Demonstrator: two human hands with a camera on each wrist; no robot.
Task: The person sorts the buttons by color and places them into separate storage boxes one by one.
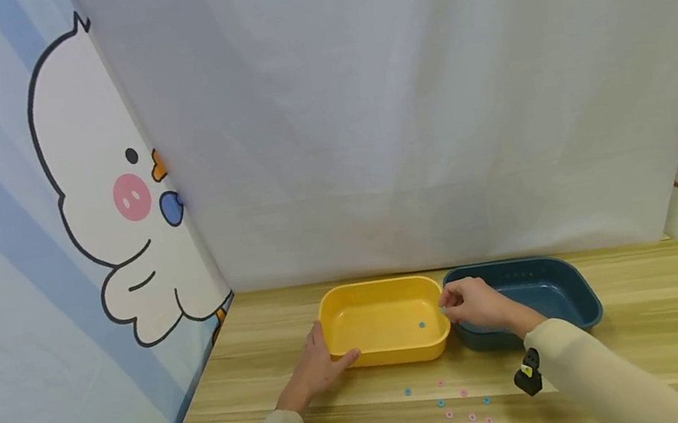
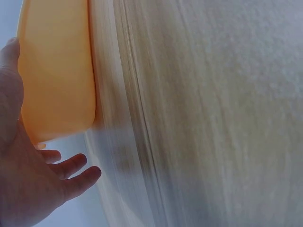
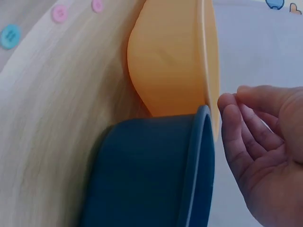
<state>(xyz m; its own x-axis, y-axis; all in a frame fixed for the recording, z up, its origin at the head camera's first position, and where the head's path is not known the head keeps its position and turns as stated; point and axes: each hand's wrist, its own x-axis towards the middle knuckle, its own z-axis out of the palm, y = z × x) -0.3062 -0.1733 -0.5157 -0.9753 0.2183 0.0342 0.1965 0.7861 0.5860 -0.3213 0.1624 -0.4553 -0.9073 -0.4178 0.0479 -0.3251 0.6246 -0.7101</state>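
A yellow plastic basin stands at the back of the table. My left hand rests against its near left corner, thumb along the front rim and fingers spread at the left end. In the left wrist view several fingers stick out past the basin's end. One blue button lies inside the basin. Over its right rim, my right hand pinches a small light-blue button between thumb and fingertips; in the right wrist view the fingertips hide it.
A dark blue basin stands against the yellow one's right side, under my right forearm. Loose pink buttons and blue buttons lie scattered on the wooden table in front. A pale cloth hangs behind.
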